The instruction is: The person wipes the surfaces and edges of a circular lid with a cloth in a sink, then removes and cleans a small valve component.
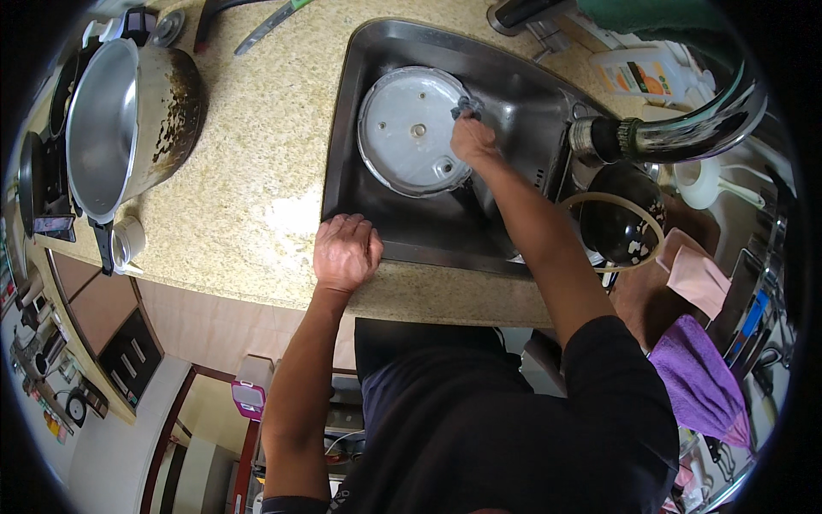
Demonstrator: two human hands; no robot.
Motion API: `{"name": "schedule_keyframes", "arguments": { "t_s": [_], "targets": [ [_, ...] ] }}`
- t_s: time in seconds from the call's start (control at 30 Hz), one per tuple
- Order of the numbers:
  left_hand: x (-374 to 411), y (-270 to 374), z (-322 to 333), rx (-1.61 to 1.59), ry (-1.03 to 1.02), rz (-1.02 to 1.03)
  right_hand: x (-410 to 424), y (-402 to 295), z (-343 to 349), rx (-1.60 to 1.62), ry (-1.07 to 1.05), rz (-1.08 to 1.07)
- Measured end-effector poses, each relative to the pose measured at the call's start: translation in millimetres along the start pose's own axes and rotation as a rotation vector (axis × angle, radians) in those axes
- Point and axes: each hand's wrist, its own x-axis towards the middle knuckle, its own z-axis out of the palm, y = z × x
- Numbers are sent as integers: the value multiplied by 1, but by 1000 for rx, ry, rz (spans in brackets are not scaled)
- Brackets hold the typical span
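Note:
A round aluminium pressure cooker lid (404, 151) lies in the stainless steel sink (411, 241), with small holes and fittings on its upturned face. My right hand (474, 138) presses a dark grey scouring pad (467, 106) against the lid's right rim; the pad is partly under the fingers. Resting on the near left corner of the sink rim is my left hand (349, 250), its fingers curled together and nothing visible in it. The pressure cooker pot (164, 115) is on the counter to the left, tilted, with dark burnt stains on its outer wall.
A chrome faucet (693, 138) arches at the sink's right, beside a black bowl (620, 212). Behind it are a plastic bottle (639, 74) and a green cloth (655, 22). A knife (266, 29) lies on the far counter (270, 128). A small white tub (130, 238) stands near the pot.

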Motion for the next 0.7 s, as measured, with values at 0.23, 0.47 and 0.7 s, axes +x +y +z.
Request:
{"name": "schedule_keyframes", "arguments": {
  "t_s": [0.23,0.47,0.7],
  "targets": [
    [-2,0,0,4,-13,-22,-11,-2,-5,76,-46,41],
    [0,4,0,2,-20,-23,29,0,6,115,101,26],
    [-2,2,-1,6,-19,-21,44,38,-3,-114,238,-160]
  ]
}}
